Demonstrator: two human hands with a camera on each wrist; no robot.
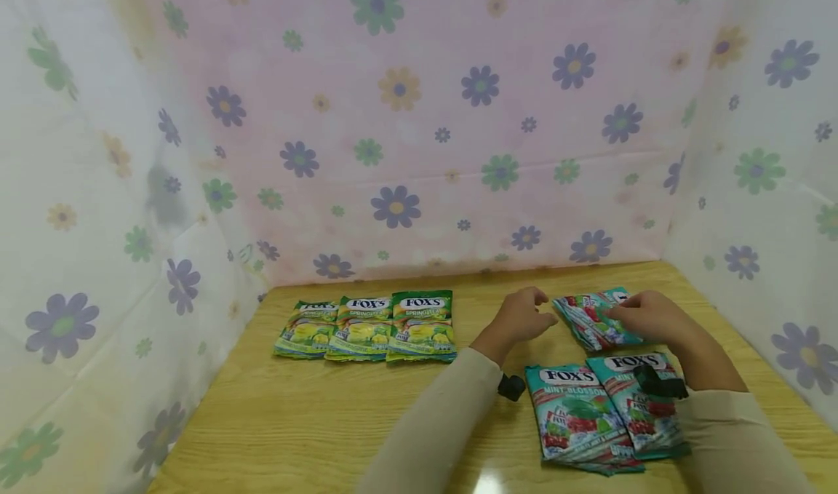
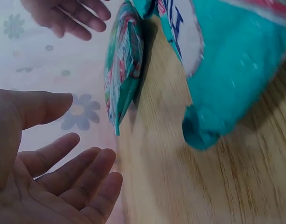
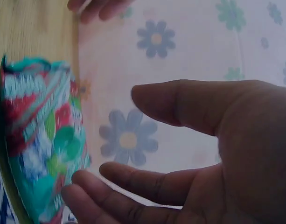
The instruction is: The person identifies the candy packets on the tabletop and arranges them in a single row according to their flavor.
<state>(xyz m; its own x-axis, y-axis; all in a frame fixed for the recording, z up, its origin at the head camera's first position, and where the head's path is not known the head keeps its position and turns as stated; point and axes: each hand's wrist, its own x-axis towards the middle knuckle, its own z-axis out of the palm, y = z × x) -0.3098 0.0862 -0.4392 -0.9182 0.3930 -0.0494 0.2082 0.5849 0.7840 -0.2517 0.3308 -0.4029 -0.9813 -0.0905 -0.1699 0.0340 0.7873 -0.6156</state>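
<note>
In the head view, the sleeved left forearm [image 1: 435, 425] slants up from bottom centre, the right forearm [image 1: 736, 436] from lower right. Right of centre, left hand [image 1: 519, 319] and right hand [image 1: 655, 321] both have thumbs [image 2: 45, 106] parted from loosely bent fingers [image 2: 94, 177].

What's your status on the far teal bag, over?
Left hand holds nothing. Right hand at far teal bag, contact unclear. Two other teal bags lie on the near side.

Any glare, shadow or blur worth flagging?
Head: bright glare on the table at the bottom edge, grey shadow on the left cloth wall; left wrist: dark shadow beside the far packet; right wrist: that packet's print blurred, right hand looks dark.
</note>
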